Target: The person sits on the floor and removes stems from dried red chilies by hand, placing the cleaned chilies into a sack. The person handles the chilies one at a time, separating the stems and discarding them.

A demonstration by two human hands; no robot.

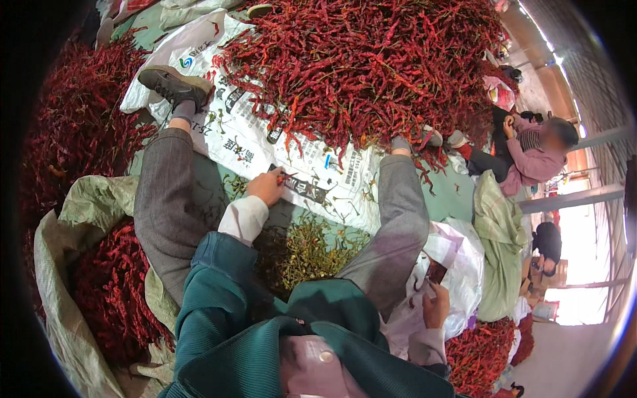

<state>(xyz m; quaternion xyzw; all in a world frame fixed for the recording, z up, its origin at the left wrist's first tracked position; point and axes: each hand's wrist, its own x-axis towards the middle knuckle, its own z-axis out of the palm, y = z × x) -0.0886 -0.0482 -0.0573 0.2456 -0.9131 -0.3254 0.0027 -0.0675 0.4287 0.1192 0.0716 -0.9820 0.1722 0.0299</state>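
Between my outstretched legs, my left hand [266, 186] pinches a small red chili pepper [286, 177] over the near edge of a printed white woven sack [298, 164]. Beyond it, a large heap of dried red chilies [348, 74] lies partly on that sack. A pile of greenish chili stems [311, 248] sits on the floor close to my lap. At my right side, my right hand [436, 304] is over an opened white plastic bag [465, 268], fingers bent; whether it holds anything cannot be told. Dark red chilies [435, 272] show in the bag's mouth.
An open green woven sack of red chilies [50, 258] stands at my left, with another chili heap [84, 99] beyond. On the right are a green sack [497, 248], more chilies [480, 353], a seated person in pink [532, 154] and another person farther back [547, 244].
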